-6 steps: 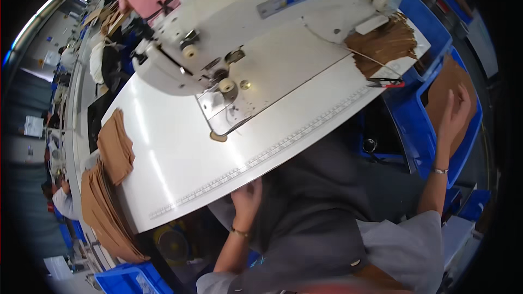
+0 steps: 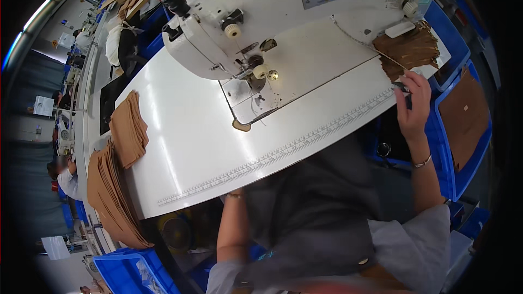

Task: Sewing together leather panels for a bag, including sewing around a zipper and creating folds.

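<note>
At the right end of the white sewing table (image 2: 185,147), my right hand (image 2: 415,106) has its fingers curled around the handle end of small thread snips (image 2: 401,86). Only a dark part of them shows; the fingers cover the rest. Beside that hand lies a fanned stack of dark brown pieces (image 2: 408,51). My left hand (image 2: 235,192) reaches under the table's front edge, so its fingers are hidden and only the braceleted wrist shows. A white sewing machine (image 2: 207,43) stands across the table, with no piece visible under its needle area.
Light brown pieces lie in a small stack (image 2: 128,130) and a larger stack (image 2: 111,196) at the left. A blue bin (image 2: 455,182) at the right holds a brown panel (image 2: 463,114). Another blue bin (image 2: 133,272) sits lower left. A ruler strip (image 2: 283,152) runs along the front edge.
My right hand has moved from over the blue bin leftward to the snips at the table edge. My left hand has slid farther under the table. The whole view has shifted slightly.
</note>
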Tool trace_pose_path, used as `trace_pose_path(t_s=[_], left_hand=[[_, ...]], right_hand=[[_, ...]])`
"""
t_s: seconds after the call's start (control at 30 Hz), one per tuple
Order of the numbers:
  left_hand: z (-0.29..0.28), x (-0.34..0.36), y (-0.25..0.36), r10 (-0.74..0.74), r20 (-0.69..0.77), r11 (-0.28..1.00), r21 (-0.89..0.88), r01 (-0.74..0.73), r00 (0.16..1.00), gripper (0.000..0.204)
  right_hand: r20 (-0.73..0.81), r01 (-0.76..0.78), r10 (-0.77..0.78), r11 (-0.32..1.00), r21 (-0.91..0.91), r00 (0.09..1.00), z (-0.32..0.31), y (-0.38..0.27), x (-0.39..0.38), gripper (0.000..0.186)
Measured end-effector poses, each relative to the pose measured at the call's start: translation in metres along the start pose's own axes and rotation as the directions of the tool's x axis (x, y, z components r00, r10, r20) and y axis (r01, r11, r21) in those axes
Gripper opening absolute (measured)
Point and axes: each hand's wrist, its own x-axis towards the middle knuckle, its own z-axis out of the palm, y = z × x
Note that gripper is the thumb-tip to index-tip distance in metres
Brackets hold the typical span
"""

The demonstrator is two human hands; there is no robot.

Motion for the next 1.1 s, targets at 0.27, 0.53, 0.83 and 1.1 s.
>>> trace_pose_path(t_s=[0.27,0.53,0.83,1.1], left_hand=[[0.017,0.064,-0.024,-0.13,0.077,0.991,0.026,0.128,0.989,0.033],[0.024,0.074,-0.026,-0.168,0.088,0.986,-0.002,0.169,0.982,0.032],[0.019,0.075,-0.022,-0.177,0.123,0.983,-0.031,0.182,0.976,0.032],[0.016,0.084,-0.019,-0.186,0.157,0.981,-0.028,0.192,0.97,0.032]], right_hand=[[0.09,0.063,-0.08,0.982,0.181,0.993,0.05,-0.051,0.028,0.03],[0.172,0.072,-0.094,0.989,0.129,0.981,0.05,-0.048,0.026,0.029],[0.125,0.081,-0.101,0.984,0.158,0.987,0.051,-0.046,0.025,0.028],[0.105,0.059,-0.078,0.983,0.173,0.991,0.049,-0.049,0.025,0.028]])
